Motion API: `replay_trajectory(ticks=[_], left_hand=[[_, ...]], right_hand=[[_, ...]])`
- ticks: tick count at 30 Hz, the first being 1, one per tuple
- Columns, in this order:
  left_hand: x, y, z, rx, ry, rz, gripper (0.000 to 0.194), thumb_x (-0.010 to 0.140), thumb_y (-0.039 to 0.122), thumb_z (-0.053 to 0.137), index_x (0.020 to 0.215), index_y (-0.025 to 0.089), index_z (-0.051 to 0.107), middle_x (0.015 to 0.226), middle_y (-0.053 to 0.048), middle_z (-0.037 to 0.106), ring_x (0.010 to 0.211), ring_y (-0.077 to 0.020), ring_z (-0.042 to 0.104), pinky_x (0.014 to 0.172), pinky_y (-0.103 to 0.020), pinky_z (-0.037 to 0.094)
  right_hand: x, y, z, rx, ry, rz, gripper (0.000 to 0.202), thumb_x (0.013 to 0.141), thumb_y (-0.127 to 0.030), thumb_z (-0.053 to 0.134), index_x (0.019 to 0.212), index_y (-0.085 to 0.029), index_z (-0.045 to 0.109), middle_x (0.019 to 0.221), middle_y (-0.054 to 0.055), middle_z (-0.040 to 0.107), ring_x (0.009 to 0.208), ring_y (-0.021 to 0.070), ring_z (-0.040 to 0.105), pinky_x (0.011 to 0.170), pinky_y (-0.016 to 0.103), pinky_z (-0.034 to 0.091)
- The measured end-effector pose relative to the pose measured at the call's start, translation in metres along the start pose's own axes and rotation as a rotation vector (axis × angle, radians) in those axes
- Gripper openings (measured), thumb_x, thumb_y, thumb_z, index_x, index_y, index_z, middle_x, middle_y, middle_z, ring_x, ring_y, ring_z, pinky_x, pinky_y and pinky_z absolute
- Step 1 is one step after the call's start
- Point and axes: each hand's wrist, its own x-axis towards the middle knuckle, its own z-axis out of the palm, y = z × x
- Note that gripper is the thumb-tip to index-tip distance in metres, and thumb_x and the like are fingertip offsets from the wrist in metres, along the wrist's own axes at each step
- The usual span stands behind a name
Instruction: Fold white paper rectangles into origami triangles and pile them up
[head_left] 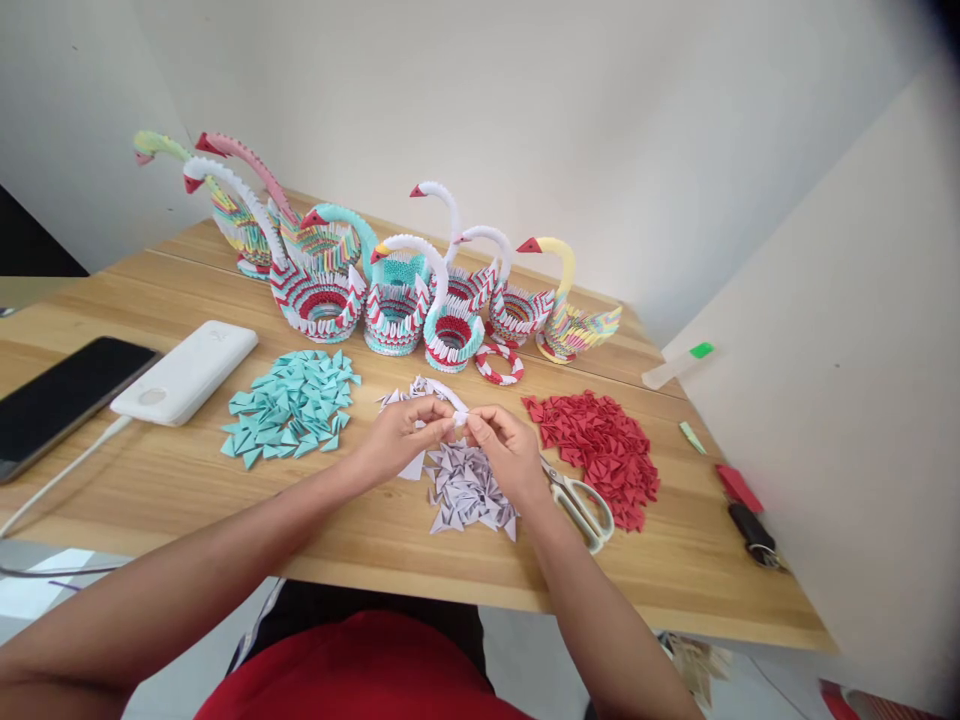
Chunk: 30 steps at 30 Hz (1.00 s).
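Observation:
A small white paper piece [460, 419] is pinched between the fingertips of my left hand [409, 432] and my right hand [504, 445]. Both hands hover over the white and pale lilac folded triangles [469, 488] at the middle of the table. Behind my fingers lies a curved white paper strip [444, 390], partly hidden. To the left is a pile of turquoise triangles [292, 405]; to the right, a pile of red triangles [604, 450]. Scissors [581, 508] rest beside my right wrist.
Several paper swans [319, 300] stand along the back of the wooden table [360, 555], with a red and white ring [499, 364] in front. A power bank [187, 372] and phone [67, 395] lie left. Keys [752, 533] sit at the right edge.

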Motion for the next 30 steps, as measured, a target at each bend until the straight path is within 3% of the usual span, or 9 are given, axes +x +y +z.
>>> replay_trajectory(ticks=[8, 16, 22, 25, 30], left_hand=[[-0.002, 0.000, 0.006, 0.099, 0.065, 0.065, 0.006, 0.081, 0.020, 0.060, 0.077, 0.016, 0.063, 0.073, 0.001, 0.067, 0.069, -0.0127, 0.061, 0.067, -0.024, 0.047], [0.002, -0.008, 0.004, -0.245, 0.065, -0.104, 0.016, 0.079, 0.025, 0.063, 0.091, 0.015, 0.059, 0.072, -0.001, 0.066, 0.067, -0.0132, 0.063, 0.064, -0.026, 0.050], [0.004, -0.011, 0.005, -0.364, 0.041, -0.092, 0.022, 0.081, 0.026, 0.062, 0.100, 0.016, 0.055, 0.069, 0.001, 0.063, 0.064, -0.0115, 0.061, 0.063, -0.025, 0.048], [0.002, -0.009, 0.007, -0.224, 0.045, -0.021, 0.023, 0.082, 0.024, 0.061, 0.102, 0.016, 0.055, 0.071, 0.001, 0.063, 0.066, -0.0124, 0.060, 0.065, -0.026, 0.048], [-0.003, -0.005, 0.007, 0.339, 0.181, 0.250, 0.018, 0.083, 0.015, 0.060, 0.101, 0.017, 0.060, 0.079, -0.002, 0.066, 0.073, -0.0158, 0.061, 0.072, -0.031, 0.048]], right_hand=[[0.001, 0.001, 0.001, 0.016, 0.009, 0.012, 0.022, 0.083, -0.040, 0.061, 0.089, -0.019, 0.067, 0.074, 0.001, 0.067, 0.064, 0.0136, 0.060, 0.061, 0.024, 0.046], [0.002, 0.004, 0.003, 0.100, -0.010, -0.027, 0.021, 0.081, -0.029, 0.061, 0.100, -0.021, 0.065, 0.088, 0.002, 0.067, 0.068, 0.0130, 0.063, 0.066, 0.026, 0.050], [0.002, 0.004, 0.004, 0.069, 0.045, -0.005, 0.017, 0.080, -0.030, 0.062, 0.093, -0.020, 0.065, 0.083, 0.002, 0.068, 0.065, 0.0132, 0.063, 0.063, 0.026, 0.049], [0.002, 0.005, 0.005, 0.060, 0.066, 0.000, 0.015, 0.080, -0.030, 0.062, 0.090, -0.020, 0.065, 0.078, 0.001, 0.068, 0.065, 0.0138, 0.063, 0.062, 0.025, 0.048], [0.002, 0.006, 0.006, 0.064, 0.054, 0.001, 0.015, 0.080, -0.031, 0.062, 0.089, -0.020, 0.064, 0.077, 0.000, 0.066, 0.063, 0.0132, 0.061, 0.061, 0.025, 0.047]])
